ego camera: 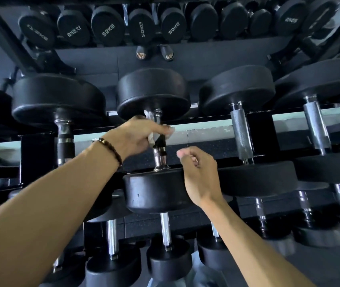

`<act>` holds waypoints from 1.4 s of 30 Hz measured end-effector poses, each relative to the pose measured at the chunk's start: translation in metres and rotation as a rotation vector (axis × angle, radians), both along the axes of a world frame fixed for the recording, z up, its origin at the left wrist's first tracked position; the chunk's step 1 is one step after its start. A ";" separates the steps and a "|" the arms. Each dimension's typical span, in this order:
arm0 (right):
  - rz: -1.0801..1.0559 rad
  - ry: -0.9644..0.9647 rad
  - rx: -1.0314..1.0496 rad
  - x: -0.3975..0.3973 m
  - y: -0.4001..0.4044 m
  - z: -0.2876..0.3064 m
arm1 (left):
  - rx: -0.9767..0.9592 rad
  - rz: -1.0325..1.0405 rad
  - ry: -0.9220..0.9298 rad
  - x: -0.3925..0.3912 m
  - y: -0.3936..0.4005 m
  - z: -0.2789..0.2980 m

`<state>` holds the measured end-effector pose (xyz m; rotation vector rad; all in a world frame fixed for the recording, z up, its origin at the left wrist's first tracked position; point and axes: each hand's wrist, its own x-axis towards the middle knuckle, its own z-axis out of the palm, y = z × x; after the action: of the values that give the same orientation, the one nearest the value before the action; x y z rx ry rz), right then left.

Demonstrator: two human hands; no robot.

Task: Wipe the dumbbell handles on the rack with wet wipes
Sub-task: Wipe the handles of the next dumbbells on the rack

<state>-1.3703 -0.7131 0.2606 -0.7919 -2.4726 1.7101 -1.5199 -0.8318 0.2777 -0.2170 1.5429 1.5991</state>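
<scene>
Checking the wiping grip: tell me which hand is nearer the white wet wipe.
Left. The left hand holds the crumpled white wet wipe against the chrome dumbbell handle; the right hand hangs loosely curled below and right, clear of it.

A gym, at its free-weights area. A tiered rack [206, 129] fills the frame, loaded with rows of black dumbbells [153, 94] on chrome handles. Along the top of the frame a mirror [227, 56] reflects their ends, marked in kg.

A black rack [36, 150] carries rows of black dumbbells [153, 94]; chrome handles [241, 133].
</scene>
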 end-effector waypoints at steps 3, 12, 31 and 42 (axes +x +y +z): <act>0.007 0.033 0.003 -0.002 0.003 0.003 | -0.191 -0.316 0.079 0.029 -0.010 -0.003; -0.019 0.023 -0.012 -0.002 0.001 0.003 | -0.143 -0.122 0.109 0.013 -0.003 -0.005; 0.044 -0.021 -0.009 -0.002 0.002 0.007 | -0.068 0.082 0.074 -0.001 0.010 0.011; 0.136 0.034 0.028 -0.002 0.000 0.018 | -0.194 0.265 0.288 0.073 -0.053 0.060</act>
<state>-1.3722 -0.7128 0.2786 -0.6002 -2.5755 1.7102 -1.4471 -0.8852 0.3379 -0.3191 1.9612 1.7416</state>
